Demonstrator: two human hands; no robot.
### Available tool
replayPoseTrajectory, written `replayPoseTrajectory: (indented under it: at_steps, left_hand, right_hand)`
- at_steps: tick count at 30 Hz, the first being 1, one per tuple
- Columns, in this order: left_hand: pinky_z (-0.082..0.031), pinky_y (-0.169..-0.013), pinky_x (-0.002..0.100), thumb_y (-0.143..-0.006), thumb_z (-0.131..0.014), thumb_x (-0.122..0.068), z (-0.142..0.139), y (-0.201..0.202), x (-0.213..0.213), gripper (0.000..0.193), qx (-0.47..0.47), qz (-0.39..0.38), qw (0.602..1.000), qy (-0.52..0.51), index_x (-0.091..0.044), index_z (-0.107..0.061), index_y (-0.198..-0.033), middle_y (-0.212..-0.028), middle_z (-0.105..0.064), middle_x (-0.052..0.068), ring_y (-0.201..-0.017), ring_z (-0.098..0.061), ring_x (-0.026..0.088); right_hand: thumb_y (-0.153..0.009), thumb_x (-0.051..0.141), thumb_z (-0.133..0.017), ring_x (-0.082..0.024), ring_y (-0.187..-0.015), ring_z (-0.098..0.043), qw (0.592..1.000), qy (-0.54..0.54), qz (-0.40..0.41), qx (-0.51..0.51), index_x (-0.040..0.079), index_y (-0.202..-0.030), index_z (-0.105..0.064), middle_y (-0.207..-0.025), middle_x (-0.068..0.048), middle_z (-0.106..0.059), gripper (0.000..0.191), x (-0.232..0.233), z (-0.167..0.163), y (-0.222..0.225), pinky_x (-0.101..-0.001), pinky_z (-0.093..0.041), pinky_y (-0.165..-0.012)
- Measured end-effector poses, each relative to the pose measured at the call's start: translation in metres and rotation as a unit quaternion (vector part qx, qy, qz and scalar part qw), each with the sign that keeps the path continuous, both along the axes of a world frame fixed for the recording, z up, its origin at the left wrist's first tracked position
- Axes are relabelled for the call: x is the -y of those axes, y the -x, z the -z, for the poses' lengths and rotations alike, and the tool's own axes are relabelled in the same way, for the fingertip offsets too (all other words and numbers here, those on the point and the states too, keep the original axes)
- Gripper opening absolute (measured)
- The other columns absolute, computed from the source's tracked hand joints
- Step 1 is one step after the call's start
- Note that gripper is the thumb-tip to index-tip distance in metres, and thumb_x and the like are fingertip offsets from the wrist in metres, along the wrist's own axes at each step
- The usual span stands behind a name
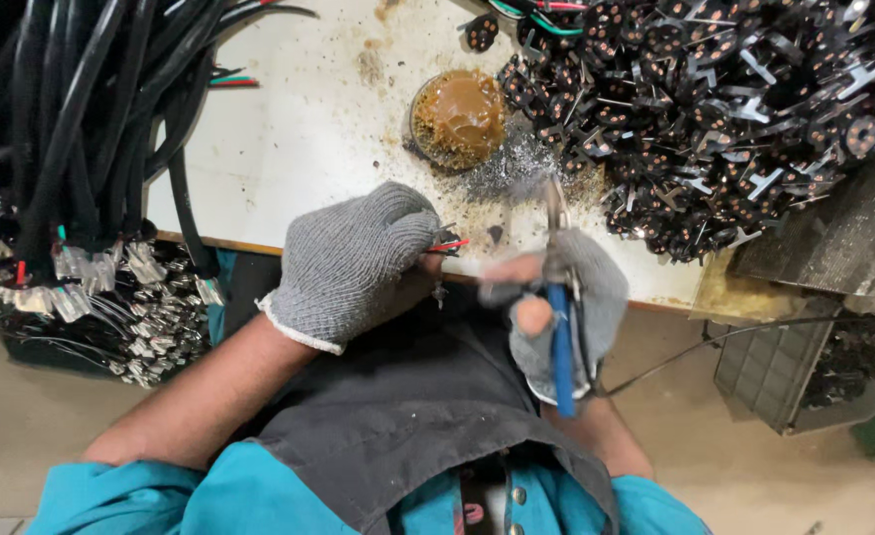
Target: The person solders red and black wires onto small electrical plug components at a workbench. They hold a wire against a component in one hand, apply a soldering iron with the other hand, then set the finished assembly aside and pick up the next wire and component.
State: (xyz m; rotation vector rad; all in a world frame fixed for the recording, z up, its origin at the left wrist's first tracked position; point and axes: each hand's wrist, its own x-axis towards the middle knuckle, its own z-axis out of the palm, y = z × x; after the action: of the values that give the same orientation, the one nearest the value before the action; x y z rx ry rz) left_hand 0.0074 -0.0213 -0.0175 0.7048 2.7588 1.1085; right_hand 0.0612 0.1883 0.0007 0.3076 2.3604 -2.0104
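Observation:
My left hand (353,263), in a grey knit glove, is closed around a small wired part whose red wire (449,245) sticks out to the right. My right hand (556,297), also in a grey fingerless glove, grips a soldering iron with a blue handle (560,347). Its metal tip (554,198) points up over the bench edge, just right of the red wire. A round tin of brown flux paste (457,117) sits on the white bench above both hands.
A large heap of black plug inserts with metal pins (724,109) fills the bench's right side. Thick black cables (81,119) hang at the left, ending in clear terminals (130,287). A wire basket (804,367) stands at the lower right. Grey solder residue lies near the tin.

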Motion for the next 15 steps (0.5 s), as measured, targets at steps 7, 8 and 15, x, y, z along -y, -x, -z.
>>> replayPoseTrajectory:
  at_steps: [7,8,15]
  left_hand:
    - [-0.051,-0.059,0.042,-0.072,-0.081,-0.032,0.003,-0.001,0.000,0.028,0.000,0.002,1.000,-0.006,-0.017,-0.066,-0.091,-0.096,-0.065,0.007,-0.077,-0.067,0.029]
    - [-0.051,-0.059,0.042,-0.072,-0.081,-0.032,0.004,-0.001,0.001,0.028,-0.001,-0.001,1.000,-0.008,-0.018,-0.066,-0.091,-0.096,-0.064,0.006,-0.077,-0.067,0.028]
    - [-0.051,-0.061,0.042,-0.070,-0.081,-0.031,0.006,-0.001,0.000,0.030,-0.013,-0.001,1.000,-0.003,-0.017,-0.067,-0.093,-0.097,-0.065,0.006,-0.078,-0.068,0.028]
  right_hand:
    - [-0.091,0.018,-0.077,-0.023,-0.089,-0.067,0.948,-0.287,-0.135,-0.036,0.008,-0.103,-0.072,-0.094,-0.006,-0.070,0.016,0.000,-0.003,0.014,-0.0393,-0.051,-0.090]
    - [-0.087,0.014,-0.077,-0.024,-0.089,-0.066,0.942,-0.289,-0.160,-0.055,0.009,-0.103,-0.076,-0.094,-0.006,-0.072,0.017,0.002,-0.004,0.014,-0.0411,-0.049,-0.092]
    - [-0.082,0.010,-0.083,-0.031,-0.092,-0.064,0.908,-0.386,-0.125,-0.102,0.013,-0.103,-0.078,-0.094,-0.009,-0.070,0.021,0.016,-0.001,0.020,-0.0410,-0.049,-0.091]
